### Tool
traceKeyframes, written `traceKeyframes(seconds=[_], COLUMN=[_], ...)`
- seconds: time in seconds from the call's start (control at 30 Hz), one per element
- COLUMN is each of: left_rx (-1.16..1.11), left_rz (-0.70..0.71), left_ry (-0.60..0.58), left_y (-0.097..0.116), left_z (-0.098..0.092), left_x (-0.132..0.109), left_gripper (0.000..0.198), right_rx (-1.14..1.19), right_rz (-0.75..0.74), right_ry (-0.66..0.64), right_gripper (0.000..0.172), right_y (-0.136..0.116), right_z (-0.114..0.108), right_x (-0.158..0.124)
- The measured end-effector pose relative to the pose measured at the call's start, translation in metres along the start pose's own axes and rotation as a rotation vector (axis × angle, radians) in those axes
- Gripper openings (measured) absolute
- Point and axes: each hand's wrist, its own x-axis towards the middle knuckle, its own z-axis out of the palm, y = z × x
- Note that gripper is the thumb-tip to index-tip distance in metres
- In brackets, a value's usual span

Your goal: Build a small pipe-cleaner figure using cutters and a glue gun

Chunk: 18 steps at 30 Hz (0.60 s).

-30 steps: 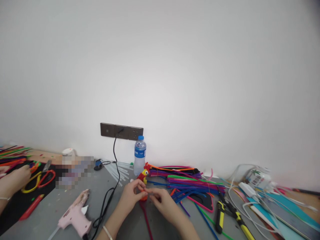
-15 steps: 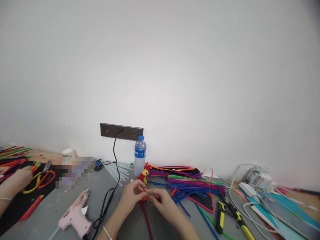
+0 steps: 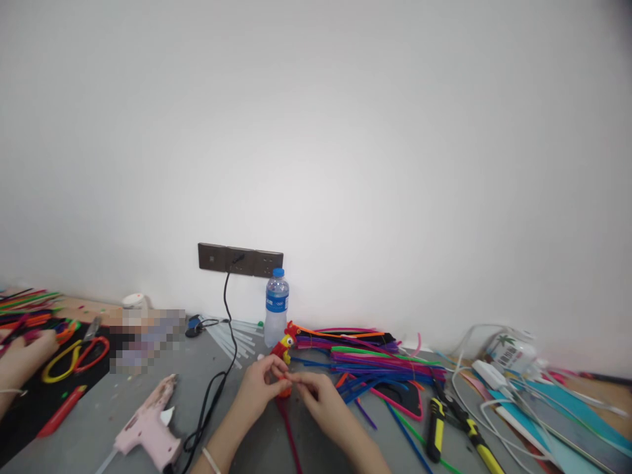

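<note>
One orange piece (image 3: 285, 392), at fingertips (image 3: 291, 377), between hands (image 3: 259, 387) (image 3: 320, 398)

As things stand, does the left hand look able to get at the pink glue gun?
Probably yes, once freed: the left hand seems to pinch the orange piece. Between hand and pink glue gun runs only the black cable, which looks easy to clear.

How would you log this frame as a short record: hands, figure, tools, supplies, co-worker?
left hand: at a small orange piece, exact grip hidden
right hand: fingertips beside that piece
figure: red-and-yellow, just beyond the left hand
tools: pink glue gun, left; yellow-black pliers, right
supplies: multicoloured craft stems right of the water bottle
co-worker's hand: far left
</note>
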Motion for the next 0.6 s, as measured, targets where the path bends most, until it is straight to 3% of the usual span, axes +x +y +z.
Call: traceKeyframes(seconds=[0.33,0.6], left_rx=[-0.007,-0.057], left_rz=[0.003,-0.012], left_ry=[-0.017,-0.034], left_y=[-0.003,-0.008], left_z=[0.0,0.0], left_x=[0.001,0.003], left_gripper=[0.014,0.017], right_rx=[-0.028,-0.018], right_rz=[-0.022,-0.016], right_ry=[0.004,0.019], right_gripper=[0.034,0.032], right_y=[-0.01,0.001], right_z=[0.0,0.002], right_x=[0.0,0.0])
